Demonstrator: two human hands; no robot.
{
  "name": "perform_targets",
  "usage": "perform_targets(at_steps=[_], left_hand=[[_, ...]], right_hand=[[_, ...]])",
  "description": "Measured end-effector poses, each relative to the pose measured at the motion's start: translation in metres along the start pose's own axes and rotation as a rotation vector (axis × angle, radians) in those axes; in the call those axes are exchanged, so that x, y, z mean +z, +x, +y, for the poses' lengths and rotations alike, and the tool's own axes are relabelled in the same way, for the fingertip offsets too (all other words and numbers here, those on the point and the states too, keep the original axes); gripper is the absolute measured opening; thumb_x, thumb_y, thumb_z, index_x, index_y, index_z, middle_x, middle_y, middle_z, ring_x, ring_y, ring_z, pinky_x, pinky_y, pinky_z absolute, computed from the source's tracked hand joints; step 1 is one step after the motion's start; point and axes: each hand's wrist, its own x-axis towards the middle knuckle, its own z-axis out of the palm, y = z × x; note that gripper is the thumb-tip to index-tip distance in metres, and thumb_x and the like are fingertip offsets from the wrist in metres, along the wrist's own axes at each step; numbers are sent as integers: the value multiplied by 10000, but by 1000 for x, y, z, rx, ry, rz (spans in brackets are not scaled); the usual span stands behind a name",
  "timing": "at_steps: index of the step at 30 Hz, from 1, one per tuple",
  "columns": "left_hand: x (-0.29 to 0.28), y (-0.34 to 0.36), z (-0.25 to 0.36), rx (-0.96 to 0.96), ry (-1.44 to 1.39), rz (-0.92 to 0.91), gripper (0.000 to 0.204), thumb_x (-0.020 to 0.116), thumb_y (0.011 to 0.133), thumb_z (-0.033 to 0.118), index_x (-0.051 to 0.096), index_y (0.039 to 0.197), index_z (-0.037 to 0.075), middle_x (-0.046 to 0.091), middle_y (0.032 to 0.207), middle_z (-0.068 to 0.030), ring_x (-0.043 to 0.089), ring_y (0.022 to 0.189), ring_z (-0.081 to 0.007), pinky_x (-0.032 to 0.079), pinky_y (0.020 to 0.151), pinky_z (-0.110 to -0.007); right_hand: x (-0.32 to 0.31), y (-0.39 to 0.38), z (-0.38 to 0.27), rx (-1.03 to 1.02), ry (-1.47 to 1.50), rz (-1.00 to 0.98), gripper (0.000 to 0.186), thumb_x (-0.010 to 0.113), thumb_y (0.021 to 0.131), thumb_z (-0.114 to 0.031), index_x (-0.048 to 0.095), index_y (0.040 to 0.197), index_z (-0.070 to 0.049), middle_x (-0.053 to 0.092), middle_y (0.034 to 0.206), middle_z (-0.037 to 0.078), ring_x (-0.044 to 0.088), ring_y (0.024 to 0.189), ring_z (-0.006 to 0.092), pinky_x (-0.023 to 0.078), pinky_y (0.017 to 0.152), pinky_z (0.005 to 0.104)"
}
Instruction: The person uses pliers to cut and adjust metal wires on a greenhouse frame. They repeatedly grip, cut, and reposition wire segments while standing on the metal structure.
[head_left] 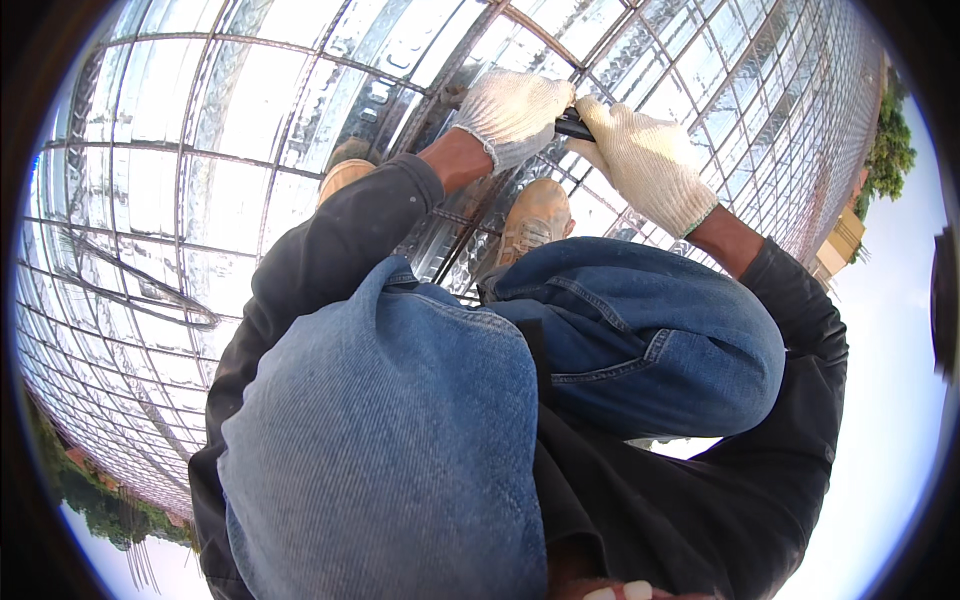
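Observation:
A grid of steel reinforcing bars (230,156) lies over shiny ribbed metal sheeting (225,190). Both my hands, in pale knit gloves, meet above the grid at the top centre. My right hand (655,165) is closed around a short black tool handle (573,127); the tool's working end is hidden between the gloves. My left hand (512,115) is closed at the handle's other side, fingers curled downward. What its fingers grip is hidden.
My tan boots (535,218) stand on the grid, below and between my hands. Loose dark bent wires (160,290) lie on the bars at the left. Upright bars (140,565) rise at the lower left edge, near trees (890,145) that also show at the right.

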Motion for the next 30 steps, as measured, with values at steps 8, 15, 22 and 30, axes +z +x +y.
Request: perform_targets(at_steps=[8, 15, 22, 30], left_hand=[[-4, 10, -7, 15, -3, -147, 247, 843, 861, 260, 804, 1066, 127, 813, 994, -158, 795, 899, -389, 638, 821, -511], [-5, -32, 10, 158, 60, 117, 533, 881, 850, 235, 719, 1341, 105, 753, 1073, -124, 743, 1040, -367, 568, 965, -529], [-13, -24, 3, 125, 64, 12, 376, 776, 960, 195, 703, 1305, 64, 746, 986, -117, 741, 948, -360, 555, 954, -536], [-87, -3, 18, -129, -65, -226, 666, 947, 783, 337, 723, 1350, 69, 786, 1263, -183, 758, 1171, -391, 588, 1033, -469]], right_hand=[[-13, 24, 15, 176, 453, -464, 617, 506, 1204, -539, 733, 1292, 27, 744, 833, 194, 786, 787, 339, 613, 764, 476], [17, 20, 37, 759, 1953, -1231, 692, 468, 1183, -634, 749, 1122, -5, 467, 619, -41, 452, 461, 84, 372, 376, 247], [4, 21, 4, 152, 330, -497, 488, 790, 1003, -359, 695, 1198, 78, 768, 884, 253, 819, 870, 387, 664, 796, 483], [-22, 24, 3, 81, 154, -275, 589, 743, 1008, -571, 783, 1002, 17, 795, 911, 243, 801, 926, 448, 632, 817, 552]])
